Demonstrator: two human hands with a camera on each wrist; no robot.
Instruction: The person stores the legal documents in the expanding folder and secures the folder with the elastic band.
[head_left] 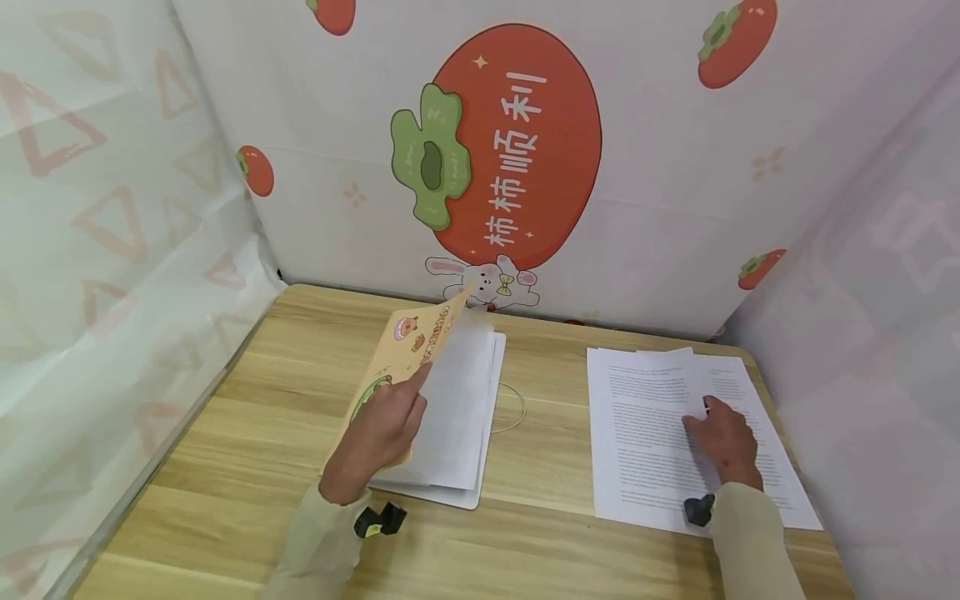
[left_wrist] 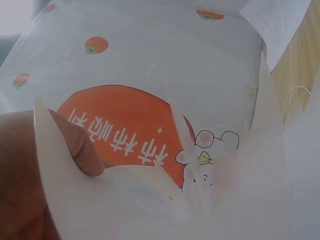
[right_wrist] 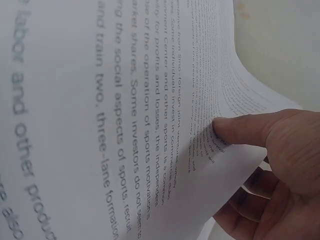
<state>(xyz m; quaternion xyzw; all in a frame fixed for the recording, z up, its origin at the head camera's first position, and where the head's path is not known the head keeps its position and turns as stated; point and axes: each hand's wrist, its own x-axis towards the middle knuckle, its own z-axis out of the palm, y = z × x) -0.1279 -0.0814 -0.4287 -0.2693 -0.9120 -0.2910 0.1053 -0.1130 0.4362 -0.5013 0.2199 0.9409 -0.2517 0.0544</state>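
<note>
My left hand (head_left: 378, 433) grips the raised orange cover (head_left: 412, 342) of a folder with cartoon prints, holding it tilted up on its left side. Under that cover lie white sheets (head_left: 453, 417) over a white back panel. In the left wrist view, the thumb (left_wrist: 87, 152) presses the pale inner face of the cover near its edge. On the right, my right hand (head_left: 727, 437) pinches the edge of a printed sheet (head_left: 648, 425). The right wrist view shows this sheet (right_wrist: 145, 125) bending up, with the thumb on its text side and the other fingers beneath.
More printed sheets (head_left: 776, 467) lie under and beside the pinched one. A thin pale cord loop (head_left: 522, 408) sticks out from the folder's right side onto the wooden table (head_left: 547, 483). Printed fabric walls (head_left: 645, 250) enclose the table at the back and sides.
</note>
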